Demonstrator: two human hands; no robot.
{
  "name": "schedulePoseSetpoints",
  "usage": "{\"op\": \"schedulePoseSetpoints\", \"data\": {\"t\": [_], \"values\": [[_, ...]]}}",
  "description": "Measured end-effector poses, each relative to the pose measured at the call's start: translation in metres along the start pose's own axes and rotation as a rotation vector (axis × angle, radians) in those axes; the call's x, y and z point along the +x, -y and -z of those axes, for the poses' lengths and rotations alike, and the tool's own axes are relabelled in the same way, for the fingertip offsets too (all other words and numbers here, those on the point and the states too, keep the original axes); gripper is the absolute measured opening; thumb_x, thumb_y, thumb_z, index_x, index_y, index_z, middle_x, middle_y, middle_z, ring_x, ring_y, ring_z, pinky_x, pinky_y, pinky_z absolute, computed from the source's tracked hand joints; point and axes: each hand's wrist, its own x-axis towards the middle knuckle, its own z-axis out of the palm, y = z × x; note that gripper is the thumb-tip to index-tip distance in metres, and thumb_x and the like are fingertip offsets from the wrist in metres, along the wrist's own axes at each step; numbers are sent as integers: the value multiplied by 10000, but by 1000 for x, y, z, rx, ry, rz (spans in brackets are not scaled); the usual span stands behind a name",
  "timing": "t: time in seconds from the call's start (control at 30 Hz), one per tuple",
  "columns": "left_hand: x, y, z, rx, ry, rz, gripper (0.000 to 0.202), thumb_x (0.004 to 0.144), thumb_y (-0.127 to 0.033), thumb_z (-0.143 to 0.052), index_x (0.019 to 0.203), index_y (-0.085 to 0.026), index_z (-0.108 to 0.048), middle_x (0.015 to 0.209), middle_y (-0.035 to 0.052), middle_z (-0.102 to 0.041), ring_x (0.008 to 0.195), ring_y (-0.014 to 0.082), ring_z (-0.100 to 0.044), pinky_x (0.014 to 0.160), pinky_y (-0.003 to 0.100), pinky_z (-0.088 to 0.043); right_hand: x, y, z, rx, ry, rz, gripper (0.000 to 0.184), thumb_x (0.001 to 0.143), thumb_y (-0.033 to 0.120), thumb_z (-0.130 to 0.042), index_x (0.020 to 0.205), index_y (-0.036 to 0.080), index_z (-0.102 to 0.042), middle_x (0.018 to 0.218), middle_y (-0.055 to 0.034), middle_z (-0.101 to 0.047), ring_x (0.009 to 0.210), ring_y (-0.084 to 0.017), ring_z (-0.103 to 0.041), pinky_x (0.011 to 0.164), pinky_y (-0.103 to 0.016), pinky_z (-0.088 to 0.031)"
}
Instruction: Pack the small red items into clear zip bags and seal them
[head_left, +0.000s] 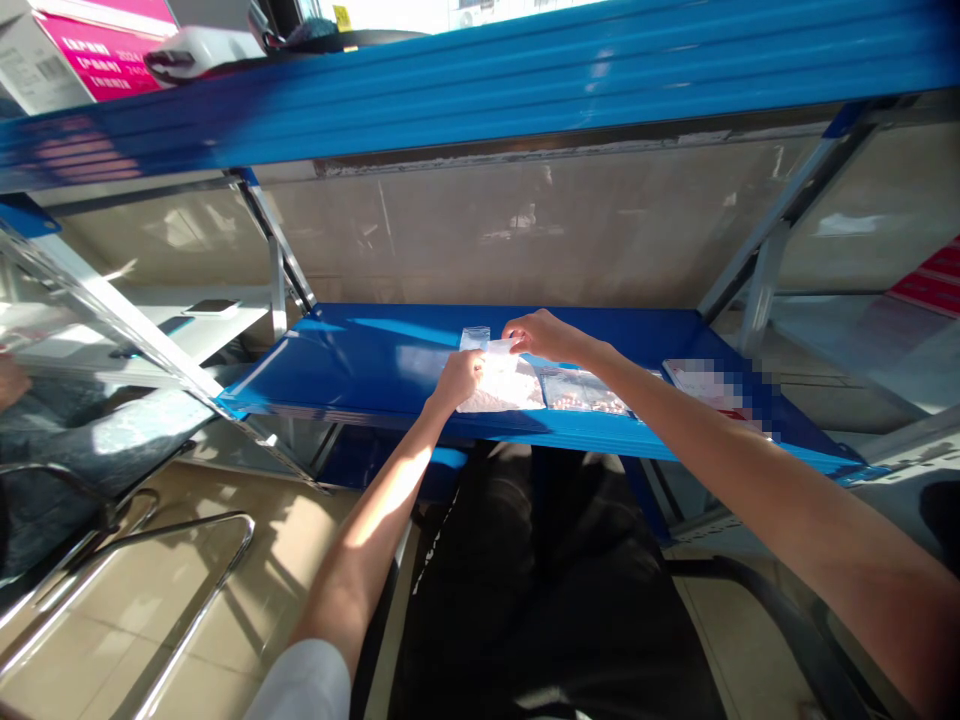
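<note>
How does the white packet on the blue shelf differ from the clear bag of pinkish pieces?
The white packet looks opaque, the clear bag shows pinkish pieces inside. The left hand rests on the white packet, while neither hand touches the clear bag. Both lie flat on the blue metal shelf.
</note>
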Motion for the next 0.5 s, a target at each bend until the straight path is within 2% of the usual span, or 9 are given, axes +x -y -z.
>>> {"op": "schedulePoseSetpoints", "data": {"t": [0.23, 0.37, 0.5], "values": [[3, 6, -3, 29, 19, -60, 368, 818, -16, -574, 1113, -150, -748, 1057, 103, -786, 965, 230, -724, 886, 323, -563, -3, -2, -4, 59, -73, -39, 210, 928, 192, -727, 1127, 178, -795, 1071, -125, -806, 958, -262, -761, 796, -325, -552], [2, 5, -2, 32, 23, -76, 354, 822, 0, -552, 1082, -151, -738, 1031, 97, -780, 936, 219, -712, 865, 320, -549, -7, 3, -6, 70, -105, -54, 190, 946, 184, -702, 1115, 171, -789, 1041, -120, -810, 975, -258, -762, 810, -312, -555], [-5, -2, -1, 59, -64, -15, 249, 843, -68, -639, 1067, -159, -695, 1031, 96, -749, 947, 219, -683, 856, 324, -521, -10, 6, -8, 92, -134, -83, 183, 958, 179, -681, 1107, 163, -787, 1038, -123, -809, 979, -258, -762, 821, -310, -558]]}}
